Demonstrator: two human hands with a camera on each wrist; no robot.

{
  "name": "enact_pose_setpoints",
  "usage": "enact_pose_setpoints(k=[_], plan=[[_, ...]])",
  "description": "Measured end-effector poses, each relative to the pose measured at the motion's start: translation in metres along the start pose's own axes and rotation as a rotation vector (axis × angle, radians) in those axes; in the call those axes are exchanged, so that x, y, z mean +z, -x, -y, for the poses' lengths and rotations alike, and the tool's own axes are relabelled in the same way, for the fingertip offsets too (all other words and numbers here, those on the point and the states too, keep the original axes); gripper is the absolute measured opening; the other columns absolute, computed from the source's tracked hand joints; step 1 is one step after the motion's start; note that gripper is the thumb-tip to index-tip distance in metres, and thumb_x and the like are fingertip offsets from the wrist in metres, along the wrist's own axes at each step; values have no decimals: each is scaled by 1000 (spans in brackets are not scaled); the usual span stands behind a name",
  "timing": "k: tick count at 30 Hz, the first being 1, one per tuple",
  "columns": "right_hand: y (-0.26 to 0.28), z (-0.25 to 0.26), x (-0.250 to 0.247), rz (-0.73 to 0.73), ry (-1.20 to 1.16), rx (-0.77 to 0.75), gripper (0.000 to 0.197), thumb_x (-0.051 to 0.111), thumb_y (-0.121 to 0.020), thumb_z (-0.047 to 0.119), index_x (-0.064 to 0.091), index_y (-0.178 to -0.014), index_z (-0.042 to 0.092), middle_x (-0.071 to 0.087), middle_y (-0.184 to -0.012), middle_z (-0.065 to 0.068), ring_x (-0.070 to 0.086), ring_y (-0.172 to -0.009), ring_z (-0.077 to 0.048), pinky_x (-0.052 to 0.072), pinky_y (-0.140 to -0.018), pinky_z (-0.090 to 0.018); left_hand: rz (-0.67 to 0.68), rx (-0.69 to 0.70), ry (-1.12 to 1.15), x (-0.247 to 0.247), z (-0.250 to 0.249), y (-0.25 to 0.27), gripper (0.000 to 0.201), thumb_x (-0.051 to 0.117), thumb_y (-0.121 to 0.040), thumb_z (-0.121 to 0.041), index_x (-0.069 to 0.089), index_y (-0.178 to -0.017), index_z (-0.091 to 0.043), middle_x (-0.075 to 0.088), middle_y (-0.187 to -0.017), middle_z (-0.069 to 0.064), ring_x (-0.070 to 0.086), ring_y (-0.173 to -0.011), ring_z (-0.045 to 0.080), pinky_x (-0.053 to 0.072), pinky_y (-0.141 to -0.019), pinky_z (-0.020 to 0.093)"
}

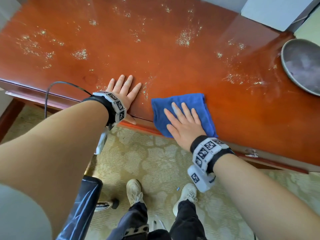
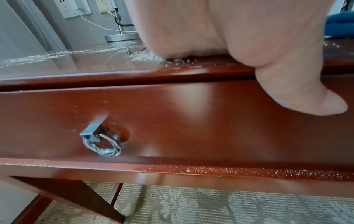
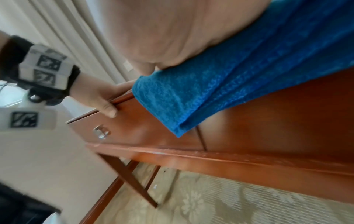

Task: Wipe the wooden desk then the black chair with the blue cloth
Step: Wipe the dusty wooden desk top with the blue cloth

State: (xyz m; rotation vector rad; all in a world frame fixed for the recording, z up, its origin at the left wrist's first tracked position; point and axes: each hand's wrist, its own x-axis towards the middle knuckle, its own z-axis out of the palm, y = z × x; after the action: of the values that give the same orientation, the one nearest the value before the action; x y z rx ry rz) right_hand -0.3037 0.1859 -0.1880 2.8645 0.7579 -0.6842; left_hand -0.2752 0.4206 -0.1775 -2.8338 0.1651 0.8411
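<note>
L hand [image 2: 220, 30] flat on crumb-strewn desk [image 2: 172, 115], thumb over edge

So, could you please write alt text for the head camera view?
A right hand presses a folded blue cloth flat on a wooden desk scattered with pale crumbs. The left hand rests flat at the desk's near edge.

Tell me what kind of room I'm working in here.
Probably a hotel room or bedroom study corner: a glossy wooden desk with a ring-pull drawer, patterned carpet, curtains, and a lamp base plugged into a wall socket.
</note>
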Motion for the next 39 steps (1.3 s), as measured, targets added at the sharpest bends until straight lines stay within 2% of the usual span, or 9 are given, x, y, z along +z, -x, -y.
enact_pose_setpoints(k=[2, 4, 8, 11, 15, 22, 26, 33, 39], plan=[[8, -21, -1, 26, -79, 106, 53, 2, -97, 48, -7, -148, 35, -17, -156, 9, -19, -143, -18, -14, -113, -39, 4, 2, 3, 1, 0, 0, 130, 62, -65, -74, -27, -144, -21, -29, -152, 11, -22, -141, 34, -7, -114, 49], [7, -38, -6, 30, -147, 244, 52, 11, -100, 44, -7, -148, 35, -18, -156, 9, -19, -143, -18, -12, -114, -40, -3, 4, 7, 2, 2, 0, 131, 62, -65, -74, -27, -144, -21, -30, -152, 11, -22, -141, 34, -8, -114, 49], [-22, -43, -19, 24, -220, 476, 53, 10, -99, 47, -9, -148, 35, -18, -156, 7, -18, -143, -23, -9, -115, -45, -1, 9, 8, 4, 2, -4, 132, 61, -64, -76, -29, -143, -22, -31, -151, 11, -23, -141, 34, -8, -114, 50], [-53, -25, -33, 13, -280, 552, 56, 10, -98, 51, -10, -148, 34, -19, -156, 4, -18, -142, -29, -8, -115, -50, 3, 3, -3, 5, 2, -6, 133, 63, -64, -75, -30, -143, -22, -31, -151, 10, -22, -141, 34, -7, -114, 50], [-70, -1, -40, -25, -233, 444, 57, 10, -98, 51, -9, -148, 33, -18, -156, 4, -18, -142, -31, -9, -114, -52, -14, 12, -7, 6, 2, -7, 133, 63, -63, -75, -29, -143, -22, -30, -151, 11, -21, -141, 35, -7, -114, 50], [-26, 15, -16, -24, -36, 12, 57, 14, -99, 49, -7, -148, 33, -17, -156, 6, -19, -143, -22, -11, -115, -45, -14, 8, -3, 3, 1, -4, 132, 62, -64, -76, -29, -143, -21, -29, -152, 11, -21, -141, 34, -8, -114, 49], [-15, -14, -13, 29, -118, 117, 55, 13, -99, 48, -9, -147, 35, -20, -155, 9, -22, -142, -17, -14, -114, -39, -20, 13, 13, 4, 2, -2, 131, 62, -64, -75, -27, -144, -21, -29, -152, 11, -22, -141, 34, -8, -114, 50], [-49, -6, -31, 42, -215, 393, 55, 11, -98, 51, -11, -147, 36, -21, -155, 7, -21, -142, -24, -11, -114, -46, -28, 24, 22, 8, 5, -6, 132, 62, -63, -76, -27, -144, -22, -30, -152, 10, -23, -141, 33, -10, -113, 50], [-79, 10, -46, 44, -211, 367, 57, 9, -98, 51, -14, -147, 34, -24, -154, 5, -23, -141, -29, -12, -114, -51, -1, 22, 3, 8, 5, -11, 133, 61, -62, -78, -31, -142, -22, -31, -151, 10, -23, -140, 35, -9, -113, 51]])
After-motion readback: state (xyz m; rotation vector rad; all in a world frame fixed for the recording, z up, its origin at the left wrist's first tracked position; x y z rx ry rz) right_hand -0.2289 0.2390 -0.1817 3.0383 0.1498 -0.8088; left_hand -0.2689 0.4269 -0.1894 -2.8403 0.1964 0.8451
